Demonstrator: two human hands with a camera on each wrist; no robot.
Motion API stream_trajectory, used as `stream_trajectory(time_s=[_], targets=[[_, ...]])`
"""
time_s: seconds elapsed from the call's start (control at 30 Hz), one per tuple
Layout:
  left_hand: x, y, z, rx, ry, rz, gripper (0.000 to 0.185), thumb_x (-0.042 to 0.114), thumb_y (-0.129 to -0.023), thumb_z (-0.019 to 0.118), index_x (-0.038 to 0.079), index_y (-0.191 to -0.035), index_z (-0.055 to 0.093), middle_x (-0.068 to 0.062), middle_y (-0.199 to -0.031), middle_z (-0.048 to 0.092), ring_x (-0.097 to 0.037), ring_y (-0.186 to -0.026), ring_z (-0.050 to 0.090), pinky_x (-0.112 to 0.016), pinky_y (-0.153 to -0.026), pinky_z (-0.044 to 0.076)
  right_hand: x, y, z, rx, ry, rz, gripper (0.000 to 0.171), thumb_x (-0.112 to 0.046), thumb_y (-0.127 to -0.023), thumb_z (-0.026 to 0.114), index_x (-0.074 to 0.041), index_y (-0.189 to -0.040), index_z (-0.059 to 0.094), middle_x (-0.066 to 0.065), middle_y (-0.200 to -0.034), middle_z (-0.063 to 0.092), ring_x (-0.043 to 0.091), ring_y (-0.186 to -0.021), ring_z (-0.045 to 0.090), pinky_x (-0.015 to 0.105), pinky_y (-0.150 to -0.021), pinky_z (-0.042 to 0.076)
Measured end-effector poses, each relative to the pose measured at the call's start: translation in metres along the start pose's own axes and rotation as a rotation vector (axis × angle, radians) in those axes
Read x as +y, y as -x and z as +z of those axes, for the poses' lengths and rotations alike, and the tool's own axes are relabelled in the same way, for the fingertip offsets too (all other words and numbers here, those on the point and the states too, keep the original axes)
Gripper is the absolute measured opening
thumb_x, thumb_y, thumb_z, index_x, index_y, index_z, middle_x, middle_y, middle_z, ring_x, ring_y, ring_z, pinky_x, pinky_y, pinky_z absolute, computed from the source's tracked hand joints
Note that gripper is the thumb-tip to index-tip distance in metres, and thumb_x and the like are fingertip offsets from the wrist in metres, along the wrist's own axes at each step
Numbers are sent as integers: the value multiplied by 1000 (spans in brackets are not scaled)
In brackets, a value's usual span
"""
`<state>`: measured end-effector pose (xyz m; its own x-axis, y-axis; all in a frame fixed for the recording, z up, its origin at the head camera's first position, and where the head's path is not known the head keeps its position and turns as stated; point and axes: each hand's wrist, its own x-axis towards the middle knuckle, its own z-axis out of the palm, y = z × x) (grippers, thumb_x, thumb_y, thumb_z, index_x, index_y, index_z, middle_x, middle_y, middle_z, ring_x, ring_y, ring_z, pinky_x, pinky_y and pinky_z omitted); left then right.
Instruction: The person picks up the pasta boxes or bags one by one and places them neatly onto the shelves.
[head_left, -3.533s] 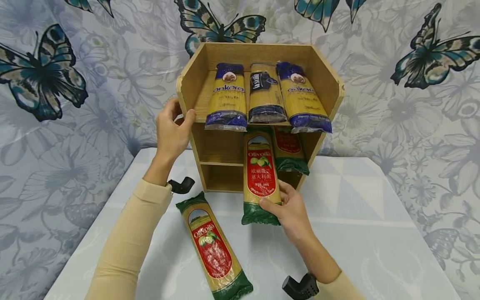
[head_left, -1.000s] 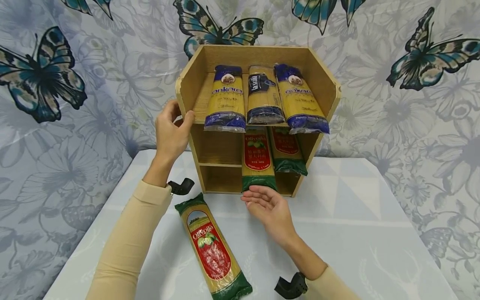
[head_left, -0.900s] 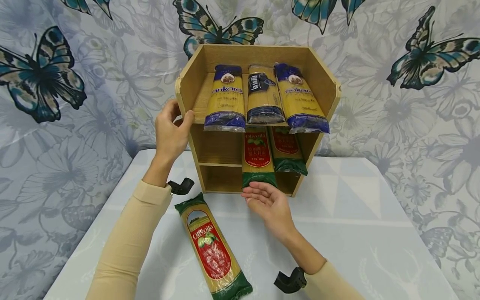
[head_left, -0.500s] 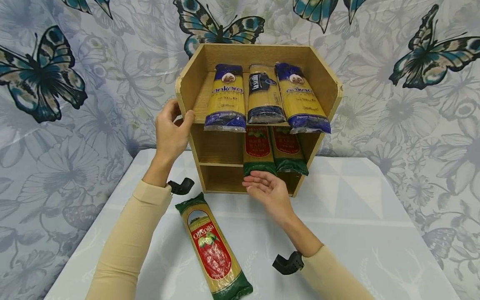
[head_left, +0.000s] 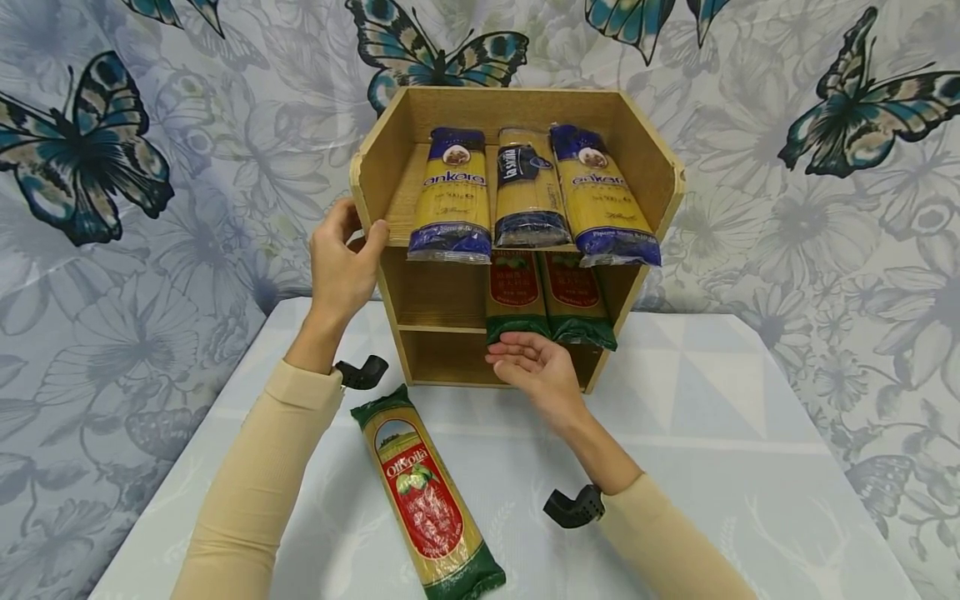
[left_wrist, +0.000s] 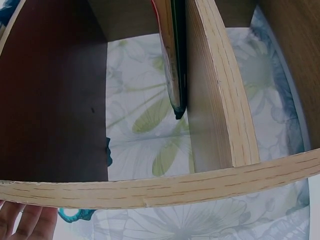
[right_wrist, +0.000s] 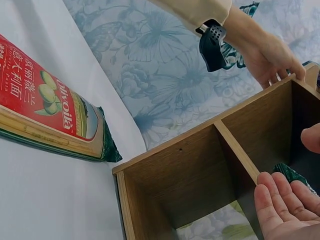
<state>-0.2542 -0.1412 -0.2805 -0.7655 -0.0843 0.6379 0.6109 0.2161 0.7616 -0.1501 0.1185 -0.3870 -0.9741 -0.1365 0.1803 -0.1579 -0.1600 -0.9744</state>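
Note:
My left hand (head_left: 345,262) grips the left side wall of a wooden shelf unit (head_left: 382,175), thumb at the front edge. On the middle level, my right hand (head_left: 538,367) touches the green lower end of a red-labelled spaghetti packet (head_left: 516,292) with fairly straight fingers. A matching spaghetti packet (head_left: 577,287) lies right beside it. In the right wrist view, the right fingers (right_wrist: 280,197) are at the green packet end (right_wrist: 290,172). A third red-labelled spaghetti packet (head_left: 427,500) lies slanted on the table, in front of the unit.
The top level bears two blue-and-yellow pasta packets (head_left: 452,196) (head_left: 607,196), with a dark-labelled pasta packet (head_left: 531,187) between them. Their lower ends jut past the shelf's front edge. The white table (head_left: 712,467) meets a butterfly-patterned backdrop (head_left: 750,208).
The right hand lets go of the spaghetti packet's side and moves to its lower end. The packet slides back into the middle level, level with its neighbour. The left hand stays put.

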Motion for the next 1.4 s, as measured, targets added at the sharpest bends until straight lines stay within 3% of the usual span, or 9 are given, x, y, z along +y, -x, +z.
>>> stream_trajectory(time_s=[0.53, 0.73, 0.9, 1.03, 1.2, 1.4], targets=[[2, 1, 1, 4, -20, -11, 32, 3, -95, 62, -5, -126, 64, -18, -113, 68, -17, -102, 65, -34, -88, 57, -9, 27, 3, -120, 1, -4, 52, 0, -89, 71, 9, -135, 50, 33, -126, 59, 39, -113, 65, 34, -90, 57], [26, 6, 3, 12, -23, -21, 32, -3, -94, 58, -13, -124, 61, -27, -113, 66, -18, -100, 64, -35, -89, 56, -10, 42, 12, -157, -2, -29, 54, -2, -88, 76, 10, -133, 50, 35, -125, 58, 43, -112, 63, 33, -92, 56], [38, 10, 4, 13, -34, -19, 31, -2, -94, 57, -13, -123, 61, -27, -112, 66, -19, -101, 64, -34, -89, 56, -9, 55, 23, -151, 76, 1, 58, -6, -85, 80, 5, -134, 51, 27, -124, 61, 39, -112, 63, 36, -95, 54], [27, 7, 4, 18, -35, -9, 31, -3, -94, 57, -13, -123, 61, -25, -111, 66, -18, -100, 64, -34, -88, 56, -6, 67, 32, -146, 140, 75, 62, -10, -84, 83, -1, -136, 52, 18, -124, 64, 36, -113, 63, 38, -98, 53], [3, 0, 3, 21, -31, -5, 31, 0, -94, 60, -8, -124, 63, -19, -110, 68, -15, -99, 64, -33, -86, 56, 0, 81, 46, -160, 162, 172, 68, -21, -83, 85, -2, -138, 51, 11, -124, 65, 33, -113, 62, 39, -98, 52], [1, 0, 1, 15, -21, -5, 30, 5, -95, 63, -3, -124, 65, -16, -110, 68, -15, -100, 65, -31, -85, 57, 13, 95, 58, -153, 276, 282, 76, -36, -80, 87, -4, -139, 50, 6, -123, 63, 27, -109, 61, 41, -94, 53]])
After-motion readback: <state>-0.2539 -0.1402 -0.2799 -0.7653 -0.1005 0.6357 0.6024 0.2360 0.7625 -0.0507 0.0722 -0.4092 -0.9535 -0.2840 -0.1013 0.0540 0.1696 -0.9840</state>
